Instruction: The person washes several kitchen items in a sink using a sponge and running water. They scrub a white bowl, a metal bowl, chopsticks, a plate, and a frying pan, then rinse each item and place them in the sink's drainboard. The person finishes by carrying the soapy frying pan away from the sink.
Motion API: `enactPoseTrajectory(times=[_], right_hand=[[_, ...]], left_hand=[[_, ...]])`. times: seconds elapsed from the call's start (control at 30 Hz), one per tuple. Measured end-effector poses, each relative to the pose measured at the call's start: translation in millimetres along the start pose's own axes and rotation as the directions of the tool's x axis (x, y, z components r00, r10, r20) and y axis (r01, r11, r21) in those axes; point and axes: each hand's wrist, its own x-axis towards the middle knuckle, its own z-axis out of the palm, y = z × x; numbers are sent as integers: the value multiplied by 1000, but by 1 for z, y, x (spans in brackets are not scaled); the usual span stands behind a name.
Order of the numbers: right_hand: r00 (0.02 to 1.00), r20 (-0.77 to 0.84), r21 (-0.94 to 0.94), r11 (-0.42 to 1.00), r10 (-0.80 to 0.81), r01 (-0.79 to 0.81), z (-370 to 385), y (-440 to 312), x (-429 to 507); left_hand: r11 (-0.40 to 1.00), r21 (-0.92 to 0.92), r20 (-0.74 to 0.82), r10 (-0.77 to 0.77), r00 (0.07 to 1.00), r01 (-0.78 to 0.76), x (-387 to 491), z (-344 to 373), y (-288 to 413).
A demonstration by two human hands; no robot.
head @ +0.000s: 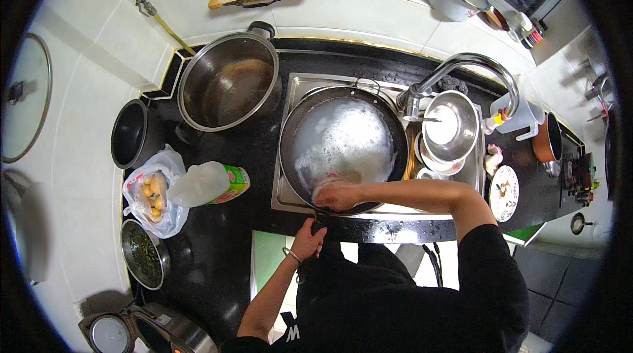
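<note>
A large dark wok (341,145) with soapy, cloudy water in it rests over the steel sink (296,83). My left hand (309,239) grips the wok's handle at the near edge of the counter. Inside the wok, at its near left wall, my right hand (336,195) is closed around a pale, blurred scrubber or cloth, mostly hidden by the fingers. The chrome faucet (462,61) stands behind on the right, its spout over the right side of the sink. Beside the wok, a steel bowl (451,125) sits on stacked dishes.
Left of the sink stand a large steel pot (230,81), a black inner pot (129,134), a plastic jug (203,184), a bag of round yellowish food (156,194) and a bowl of dark greens (142,255). On the right are a patterned plate (504,193) and a measuring jug (524,110).
</note>
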Motion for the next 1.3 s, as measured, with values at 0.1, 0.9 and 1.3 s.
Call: enactPoseTrajectory(times=[0.1, 0.9, 1.3], right_hand=[[989, -63, 154, 980, 135, -124, 2, 5, 28], [820, -330, -665, 502, 468, -553, -161, 126, -19], [859, -36, -721, 582, 511, -377, -99, 16, -131]], left_hand=[[999, 22, -37, -27, 999, 28, -1, 1, 3], [998, -2, -5, -60, 998, 60, -1, 1, 1], [994, -96, 1, -47, 999, 47, 4, 1, -11]])
